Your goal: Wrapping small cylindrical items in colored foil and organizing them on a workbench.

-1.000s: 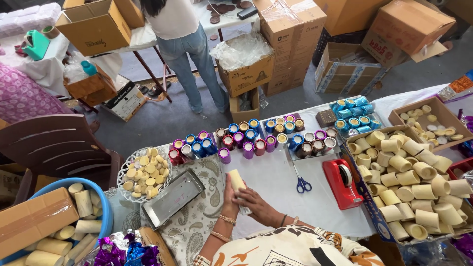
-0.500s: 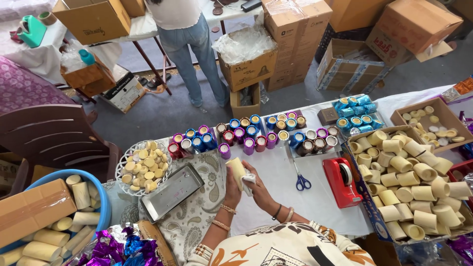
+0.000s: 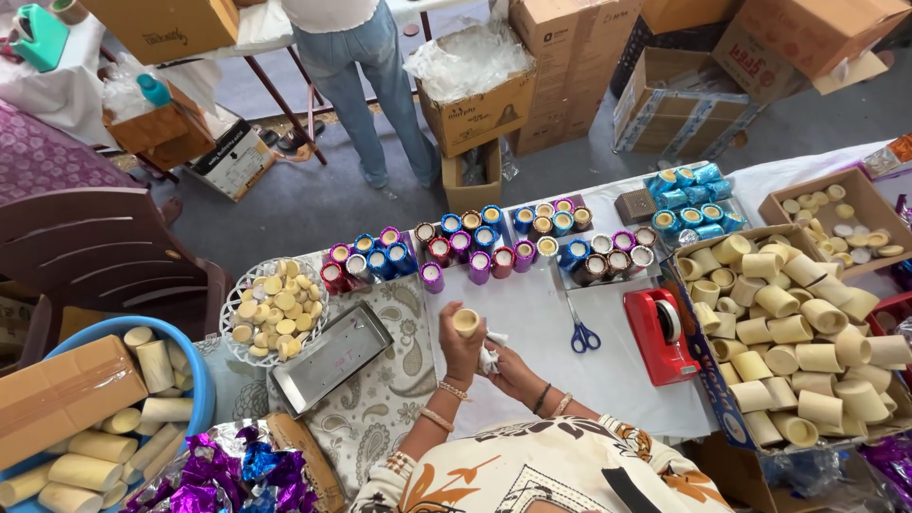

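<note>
My left hand [image 3: 459, 353] holds a cream cardboard tube [image 3: 466, 322] upright over the white table [image 3: 532, 313], its open end facing up. My right hand [image 3: 505, 365] is right beside it and pinches a small white crumpled piece [image 3: 490, 355] against the tube's side. Both wrists wear bangles. Rows of foil-wrapped tubes [image 3: 475, 249] in blue, purple and red stand just beyond my hands.
Blue-handled scissors [image 3: 580, 332] and a red tape dispenser [image 3: 660, 332] lie to the right. A box of bare tubes [image 3: 796, 323] sits at far right. A metal tray [image 3: 329, 357], a bowl of yellow discs [image 3: 273, 310] and a blue tub [image 3: 195, 380] are left. A person [image 3: 366, 76] stands beyond the table.
My left hand has tipped the tube up from lying slanted to upright. My right hand has drawn in close to it, and the white piece now shows between the hands.
</note>
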